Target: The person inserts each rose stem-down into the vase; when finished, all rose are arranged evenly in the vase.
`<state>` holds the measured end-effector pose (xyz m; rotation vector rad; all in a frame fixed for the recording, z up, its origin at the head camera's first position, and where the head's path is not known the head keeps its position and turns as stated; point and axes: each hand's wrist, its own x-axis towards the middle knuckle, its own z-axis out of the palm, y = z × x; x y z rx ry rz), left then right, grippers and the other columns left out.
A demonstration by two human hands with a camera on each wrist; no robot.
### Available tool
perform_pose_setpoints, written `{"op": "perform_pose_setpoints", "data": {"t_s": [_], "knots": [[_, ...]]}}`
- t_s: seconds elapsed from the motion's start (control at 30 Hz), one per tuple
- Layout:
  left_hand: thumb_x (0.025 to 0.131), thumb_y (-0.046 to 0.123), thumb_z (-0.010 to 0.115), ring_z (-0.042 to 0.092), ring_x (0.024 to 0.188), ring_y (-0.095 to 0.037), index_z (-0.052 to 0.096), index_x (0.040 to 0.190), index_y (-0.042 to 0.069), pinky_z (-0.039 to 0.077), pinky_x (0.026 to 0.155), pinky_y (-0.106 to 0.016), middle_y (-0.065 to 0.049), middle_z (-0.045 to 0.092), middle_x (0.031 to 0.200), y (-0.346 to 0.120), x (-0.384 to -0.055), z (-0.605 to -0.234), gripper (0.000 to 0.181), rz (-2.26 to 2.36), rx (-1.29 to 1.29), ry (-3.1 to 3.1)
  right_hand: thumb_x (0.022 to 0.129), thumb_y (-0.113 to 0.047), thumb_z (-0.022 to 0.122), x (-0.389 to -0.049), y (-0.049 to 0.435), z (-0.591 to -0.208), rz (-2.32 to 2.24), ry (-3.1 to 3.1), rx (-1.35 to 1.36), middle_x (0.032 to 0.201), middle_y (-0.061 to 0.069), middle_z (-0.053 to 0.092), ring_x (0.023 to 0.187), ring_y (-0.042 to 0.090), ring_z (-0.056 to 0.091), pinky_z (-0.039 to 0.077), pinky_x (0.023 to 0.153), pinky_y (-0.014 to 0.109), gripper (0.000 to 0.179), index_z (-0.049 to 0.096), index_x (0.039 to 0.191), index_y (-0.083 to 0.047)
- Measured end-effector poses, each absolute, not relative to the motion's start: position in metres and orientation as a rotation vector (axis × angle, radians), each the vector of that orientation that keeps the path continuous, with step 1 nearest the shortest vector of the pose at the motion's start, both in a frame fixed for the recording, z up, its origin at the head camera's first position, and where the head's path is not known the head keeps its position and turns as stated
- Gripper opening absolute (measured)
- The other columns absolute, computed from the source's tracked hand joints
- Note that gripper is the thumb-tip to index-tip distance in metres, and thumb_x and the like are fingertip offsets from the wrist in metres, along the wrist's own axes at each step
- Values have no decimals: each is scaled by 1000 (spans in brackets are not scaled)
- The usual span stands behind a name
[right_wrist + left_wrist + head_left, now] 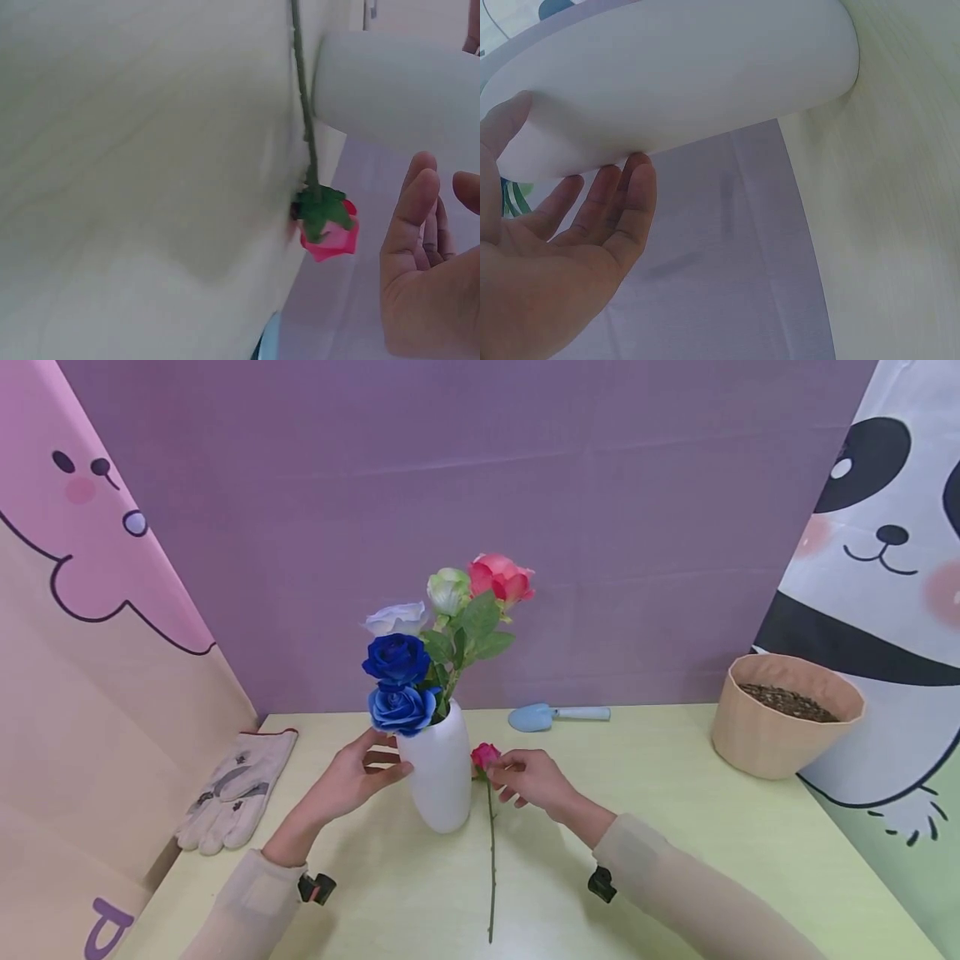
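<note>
A white vase [437, 777] stands on the table, holding several artificial flowers: two blue roses [403, 708], a pale lavender one, a greenish-white one and a coral-pink one [501, 578]. At the vase's left side is my left hand [356, 774]. In the left wrist view its thumb and fingertips are at the vase wall, the fingers loosely bent and not wrapped round it. A pinkish-red rose [330, 232] lies on the table to the right of the vase, stem toward me. Beside its bloom hovers my right hand [431, 277], fingers relaxed, a gap between thumb and fingers, holding nothing.
Behind the rose lies a light blue hand trowel [534, 717]. A tan fabric pot [765, 735] with dark soil stands at the table's right. Grey-white work gloves [238, 789] lie at the left edge. A purple backdrop [600, 527] rises behind the table.
</note>
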<state>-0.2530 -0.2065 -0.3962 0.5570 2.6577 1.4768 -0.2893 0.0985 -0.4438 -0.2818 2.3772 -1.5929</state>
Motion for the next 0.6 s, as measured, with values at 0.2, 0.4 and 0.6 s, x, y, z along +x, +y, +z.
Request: {"op": "perform_pose_setpoints", "data": {"t_s": [0.2,0.4,0.6], "knots": [[94,30,71,60,125,-40,43,144,18,58,96,-44,-16,53,137,-207,-254,-397,59,1484,564,2655,95,-23,67,-289,99,-455,-1577,2373,-275,93,10,73,75,18,71,56,64,32,23,69,111,-6],[94,31,71,59,125,-40,42,144,19,58,96,-45,-16,53,137,-208,-255,-398,59,1476,563,2655,95,-24,67,-290,98,-471,-1491,2421,-256,88,8,74,71,17,70,56,60,30,19,73,103,-8],[94,31,71,59,125,-41,42,144,18,58,95,-45,-16,53,137,-207,-254,-396,59,1476,568,2651,94,-20,67,-286,96,-482,-1412,2460,-261,81,6,73,68,16,68,56,58,29,16,75,97,-6]]}}
